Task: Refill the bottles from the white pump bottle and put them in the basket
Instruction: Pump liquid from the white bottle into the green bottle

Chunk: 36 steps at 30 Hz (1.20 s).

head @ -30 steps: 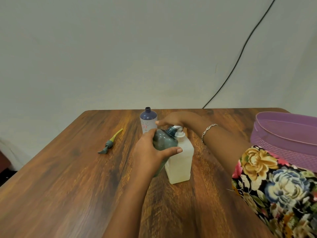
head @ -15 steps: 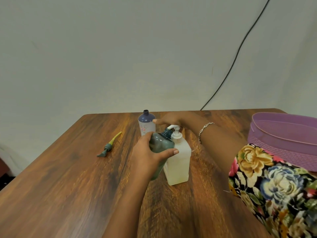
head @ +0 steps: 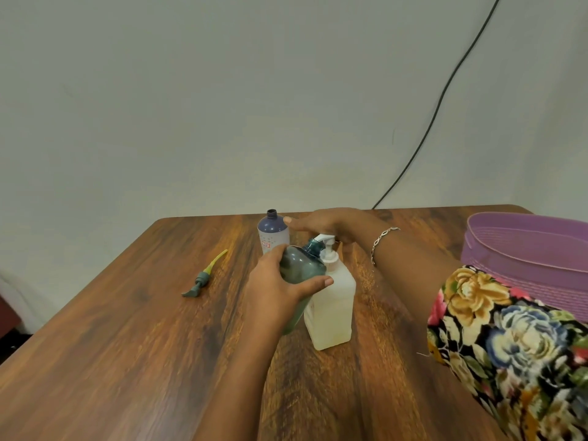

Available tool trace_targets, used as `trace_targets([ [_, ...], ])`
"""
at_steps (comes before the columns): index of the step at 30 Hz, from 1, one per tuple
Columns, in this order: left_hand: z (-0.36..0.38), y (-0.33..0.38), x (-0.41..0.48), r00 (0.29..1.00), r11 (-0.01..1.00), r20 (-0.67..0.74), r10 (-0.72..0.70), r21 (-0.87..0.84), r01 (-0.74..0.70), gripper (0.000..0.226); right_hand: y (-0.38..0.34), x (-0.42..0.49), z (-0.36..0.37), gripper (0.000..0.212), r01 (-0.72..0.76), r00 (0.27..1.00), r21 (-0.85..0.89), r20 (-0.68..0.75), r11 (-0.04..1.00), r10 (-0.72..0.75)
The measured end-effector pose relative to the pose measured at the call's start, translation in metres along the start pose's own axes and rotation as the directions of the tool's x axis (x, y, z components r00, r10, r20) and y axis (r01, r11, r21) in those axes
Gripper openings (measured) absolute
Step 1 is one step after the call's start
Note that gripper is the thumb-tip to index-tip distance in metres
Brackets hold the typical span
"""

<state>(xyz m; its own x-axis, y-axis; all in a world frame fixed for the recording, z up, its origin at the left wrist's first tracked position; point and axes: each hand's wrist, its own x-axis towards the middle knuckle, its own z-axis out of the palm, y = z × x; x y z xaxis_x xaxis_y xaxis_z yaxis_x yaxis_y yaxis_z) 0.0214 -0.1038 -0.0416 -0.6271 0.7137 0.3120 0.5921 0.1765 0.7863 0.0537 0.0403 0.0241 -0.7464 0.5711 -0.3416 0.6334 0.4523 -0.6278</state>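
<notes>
The white pump bottle (head: 333, 308) stands upright mid-table. My left hand (head: 273, 286) grips a dark teal bottle (head: 300, 269), tilted with its open neck right under the pump's spout. My right hand (head: 327, 225) lies flat over the pump head with straight fingers pointing left. Behind them stands a small purple-topped bottle (head: 273, 231) with no cap. The purple basket (head: 528, 259) sits at the table's right edge.
A loose teal pump with a yellow tube (head: 203, 276) lies on the wooden table (head: 111, 345) to the left. A black cable (head: 436, 113) runs down the wall behind. My floral sleeve (head: 509, 345) fills the lower right.
The pump head has risen from its pressed-down position and my right hand has lifted with it. The teal bottle stays under the spout.
</notes>
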Motion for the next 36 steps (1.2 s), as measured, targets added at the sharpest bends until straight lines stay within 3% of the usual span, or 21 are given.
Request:
trace_targets([
  [3,-0.002,-0.001,0.003,1.000,1.000,-0.008,-0.005,-0.006,0.005,0.082,-0.004,0.001,0.002,0.065,0.016,1.000,-0.008,0.001,1.000,-0.016],
  [7,0.001,-0.002,-0.001,1.000,1.000,-0.022,0.004,0.025,-0.003,0.080,0.001,0.012,0.007,0.068,-0.009,0.997,-0.206,-0.080,0.978,-0.008],
  [11,0.001,-0.004,-0.001,1.000,0.999,-0.025,-0.001,0.045,0.002,0.084,0.005,0.018,0.012,0.064,-0.017,0.985,-0.260,-0.168,0.965,-0.028],
  [19,-0.002,-0.003,-0.001,1.000,1.000,-0.014,0.007,0.028,-0.007,0.084,-0.003,0.004,0.000,0.072,-0.046,0.999,-0.003,-0.004,0.999,0.046],
  [22,-0.003,-0.002,0.001,1.000,1.000,-0.020,0.007,0.029,-0.006,0.082,-0.006,0.007,0.002,0.065,-0.013,0.999,-0.108,-0.034,0.994,0.009],
  [26,0.000,-0.003,0.000,1.000,0.999,-0.014,0.007,0.043,-0.006,0.082,0.001,0.015,0.006,0.054,-0.015,0.979,-0.334,-0.196,0.942,-0.054],
  [29,0.001,-0.005,-0.003,1.000,0.997,-0.014,0.004,0.075,-0.003,0.084,0.010,0.024,0.013,0.050,-0.051,0.954,-0.389,-0.292,0.920,-0.070],
  [32,0.000,-0.005,-0.004,1.000,0.998,-0.013,-0.001,0.061,0.001,0.083,0.003,0.017,0.012,0.049,-0.031,0.977,-0.351,-0.209,0.936,-0.047],
  [36,-0.003,-0.004,-0.001,1.000,1.000,-0.028,-0.004,0.022,0.005,0.083,-0.012,-0.007,-0.002,0.065,-0.044,0.999,-0.061,0.002,0.997,0.044],
])
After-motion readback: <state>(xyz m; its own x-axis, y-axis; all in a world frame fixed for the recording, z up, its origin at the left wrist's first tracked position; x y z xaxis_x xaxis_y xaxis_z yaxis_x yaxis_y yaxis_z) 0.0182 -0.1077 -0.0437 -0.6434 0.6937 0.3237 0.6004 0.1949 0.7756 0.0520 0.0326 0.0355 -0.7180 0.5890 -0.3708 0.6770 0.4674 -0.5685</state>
